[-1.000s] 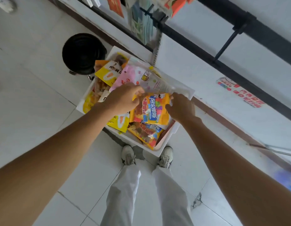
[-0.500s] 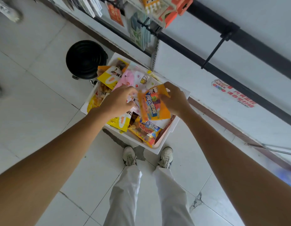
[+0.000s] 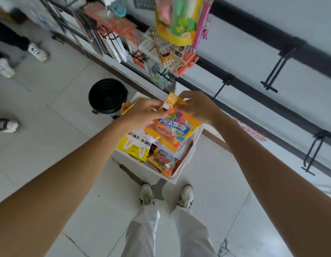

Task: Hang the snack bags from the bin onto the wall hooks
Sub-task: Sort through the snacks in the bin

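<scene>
In the head view, the left grip [image 3: 142, 113] and the right grip [image 3: 199, 106] both pinch the top edge of an orange snack bag [image 3: 173, 130]. The bag hangs in the air over the white bin [image 3: 140, 164], its lower edge toward 6 o'clock. More bags lie in the bin, with a yellow bag [image 3: 132, 146] on its 9 o'clock side. A bare black wall hook [image 3: 223, 88] juts out at 1 o'clock from the right grip, and hanging packets [image 3: 179, 25] show at 12 o'clock. A black stool [image 3: 108, 95] stands at the bin's 10 o'clock.

White tile floor [image 3: 49, 145], black stool [image 3: 108, 95], white wall [image 3: 253, 52].
</scene>
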